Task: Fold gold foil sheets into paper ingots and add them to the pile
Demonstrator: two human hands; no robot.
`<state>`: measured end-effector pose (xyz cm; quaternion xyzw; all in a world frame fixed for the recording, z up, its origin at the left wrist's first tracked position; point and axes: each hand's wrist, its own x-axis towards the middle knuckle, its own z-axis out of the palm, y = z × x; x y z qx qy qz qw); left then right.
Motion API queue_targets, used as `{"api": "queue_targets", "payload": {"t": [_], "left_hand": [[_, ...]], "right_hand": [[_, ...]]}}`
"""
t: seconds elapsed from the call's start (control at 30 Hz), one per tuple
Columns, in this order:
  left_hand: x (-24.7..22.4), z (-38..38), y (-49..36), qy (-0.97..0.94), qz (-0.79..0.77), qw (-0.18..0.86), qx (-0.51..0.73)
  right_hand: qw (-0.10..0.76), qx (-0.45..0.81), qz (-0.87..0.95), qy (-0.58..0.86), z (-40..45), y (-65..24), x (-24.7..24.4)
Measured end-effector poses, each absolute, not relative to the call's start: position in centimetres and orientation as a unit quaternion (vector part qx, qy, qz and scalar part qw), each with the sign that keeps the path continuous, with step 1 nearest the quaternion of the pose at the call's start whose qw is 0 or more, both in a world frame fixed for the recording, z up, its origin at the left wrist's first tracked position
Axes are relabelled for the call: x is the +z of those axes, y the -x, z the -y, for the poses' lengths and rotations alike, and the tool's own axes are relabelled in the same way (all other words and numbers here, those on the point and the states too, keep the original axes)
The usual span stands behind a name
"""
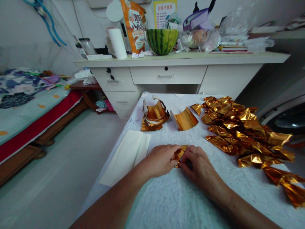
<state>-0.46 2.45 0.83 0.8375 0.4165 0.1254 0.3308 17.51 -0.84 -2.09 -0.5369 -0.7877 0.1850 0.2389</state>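
Between my two hands is a small piece of shiny gold foil point(181, 152), partly hidden by the fingers. My left hand point(160, 159) pinches its left side, thumb below and fingers above. On the other side my right hand point(196, 163) grips the foil with thumb and fingertips pressed together. Just beyond lie a curled gold foil sheet point(184, 119) and a loose roll of gold foil strips point(156, 113). Several folded gold foil pieces point(235, 127), pinched like bows, are heaped to the right. A stack of pale paper point(125, 156) lies left of my left hand.
The cloth-covered table point(166, 203) stands before a white desk point(166, 59) with drawers. A watermelon half point(162, 41), an orange snack bag point(134, 27) and a white paper roll point(117, 43) stand on the desk. A bed point(35, 105) is at left, a washing machine point(286, 111) at right.
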Motion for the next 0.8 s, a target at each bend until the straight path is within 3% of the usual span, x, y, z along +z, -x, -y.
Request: {"api": "queue_targets", "payload": {"t": [0.8], "left_hand": [[0.49,-2.23,0.53,-0.842,-0.411,0.322,0.135]], "right_hand": [[0.225,0.195,0.786,0.542,0.84,-17.49,-2.00]]}}
